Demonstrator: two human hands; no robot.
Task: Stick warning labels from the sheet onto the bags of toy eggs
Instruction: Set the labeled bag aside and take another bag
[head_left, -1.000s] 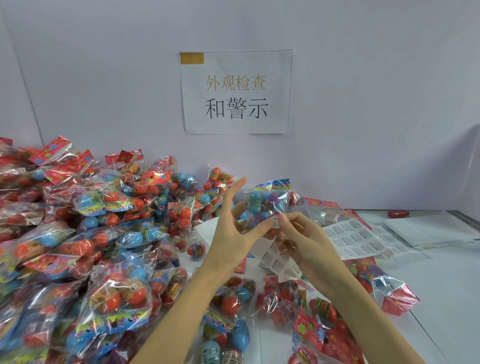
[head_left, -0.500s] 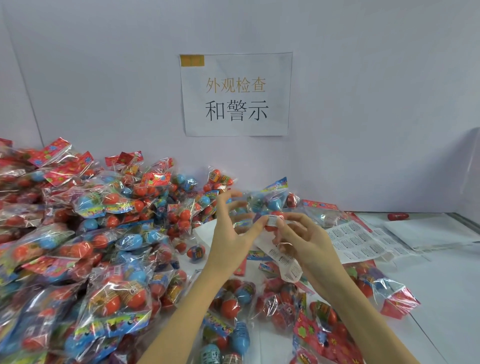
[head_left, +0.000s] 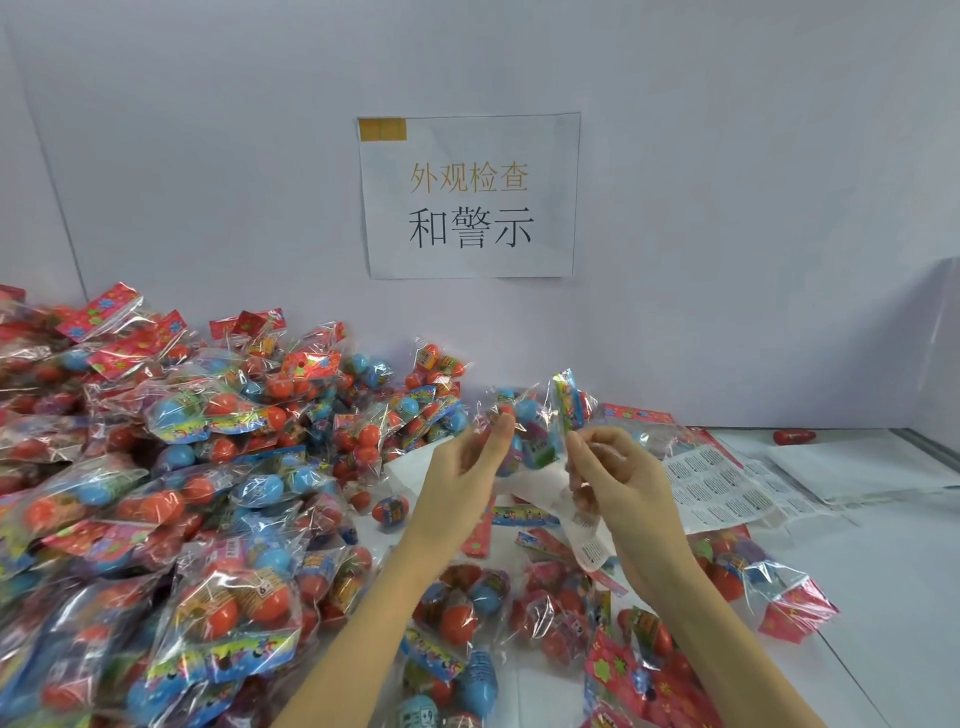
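On our far left the heap of bagged toy eggs (head_left: 156, 493) covers the bench (head_left: 883, 597), well apart from where we work. Moving inward, our left hand (head_left: 457, 478) is raised with thumb and fingertips closed on the near left edge of one clear bag of toy eggs (head_left: 530, 431), which we hold up off the bench between both hands. Its blue and red eggs sit just right of that grip, and its printed header stands roughly upright at its right side, so the bag's long axis runs up and slightly rightward from our left hand.

Next comes our right hand (head_left: 618, 488), fingers curled, pinching at the bag's lower right edge. A narrow strip of label backing (head_left: 582, 525) hangs down from this grip across the palm; motion blur keeps us from telling whether a peeled label is on a fingertip or already on the film. We judge the right hand nearer the spot to be labelled, the film just left of its thumb, with the left hand serving to steady the bag.

Farther right, the warning label sheet (head_left: 727, 488) lies flat on the bench, near our right wrist, so a short reach rightward and down would fetch another label.
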